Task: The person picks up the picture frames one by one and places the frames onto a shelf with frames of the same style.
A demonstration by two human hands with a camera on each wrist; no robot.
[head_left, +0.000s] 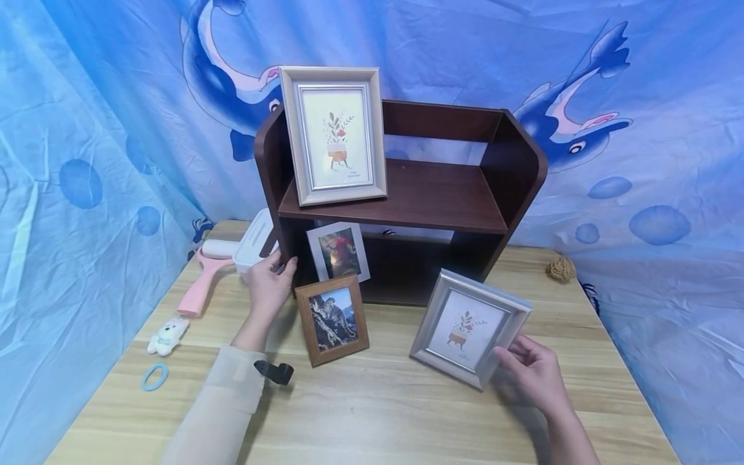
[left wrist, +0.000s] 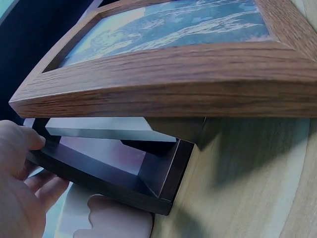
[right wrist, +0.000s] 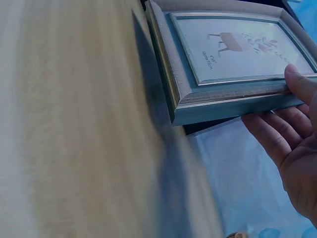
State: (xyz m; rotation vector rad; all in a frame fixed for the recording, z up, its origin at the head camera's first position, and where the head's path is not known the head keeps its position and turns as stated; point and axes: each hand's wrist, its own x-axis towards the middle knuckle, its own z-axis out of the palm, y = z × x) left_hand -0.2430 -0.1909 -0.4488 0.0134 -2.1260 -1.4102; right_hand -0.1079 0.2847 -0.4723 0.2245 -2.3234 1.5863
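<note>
Gripping a silver frame (head_left: 468,330) at its right edge with the right hand (head_left: 533,374), near and to the right, with the thumb over the front rim and the fingers curled behind. Lies to the left and slightly far of that grip, face up toward the head view, with the long axis slanting from near left to far right. Far closer to the right hand than to the left. Looks raised off the wood, judging by the shadow below; cannot tell whether a corner touches.

Beneath all this, a pale wooden table (head_left: 372,420). At near left, a blue ring (head_left: 155,377), then a white bear figure (head_left: 167,336) just beyond. Farther in, well left of the silver frame, a brown wooden frame (head_left: 333,320), tilted, in front of a dark shelf (head_left: 438,194). Clasping that shelf's left side panel by its near edge with the left hand (head_left: 270,281). To the left of it, a pink lint roller (head_left: 200,284) and a white box (head_left: 254,236); at far right, a ball of twine (head_left: 560,269).

In the lower compartment, at left, a white frame (head_left: 341,252), partly behind the wooden one. Above, upright at the left, an upper frame (head_left: 337,139), with bare board to its right. Beyond, a blue dolphin curtain (head_left: 442,58).
</note>
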